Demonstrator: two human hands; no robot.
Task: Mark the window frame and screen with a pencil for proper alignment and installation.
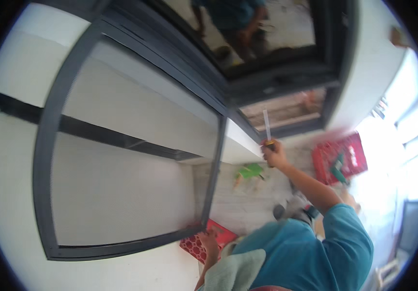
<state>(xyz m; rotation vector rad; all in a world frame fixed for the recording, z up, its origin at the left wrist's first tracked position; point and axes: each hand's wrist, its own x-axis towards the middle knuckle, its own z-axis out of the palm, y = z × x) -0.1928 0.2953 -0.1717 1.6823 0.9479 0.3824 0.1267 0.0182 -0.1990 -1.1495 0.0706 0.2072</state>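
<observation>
no text is legible, though the red box [323, 159] seems marked.

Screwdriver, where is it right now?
The screwdriver is right of centre in the head view, gripped in the right hand, its pale shaft seen against the small lower window pane.

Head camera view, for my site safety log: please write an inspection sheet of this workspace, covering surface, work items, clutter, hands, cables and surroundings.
Surface: pale floor, with several things on it.
Work items: dark-framed screen panel, see-through; screwdriver, blurred, shaft pointing up in the picture.
Clutter: red case with a green drill-shaped tool; green stool-like item; red holed crate.
Hands: right hand grips the screwdriver; left hand is at the panel's lower right corner, finger closure unclear.
Cables: nothing seen.
Surroundings: white walls, dark window frame, glare at right.
</observation>
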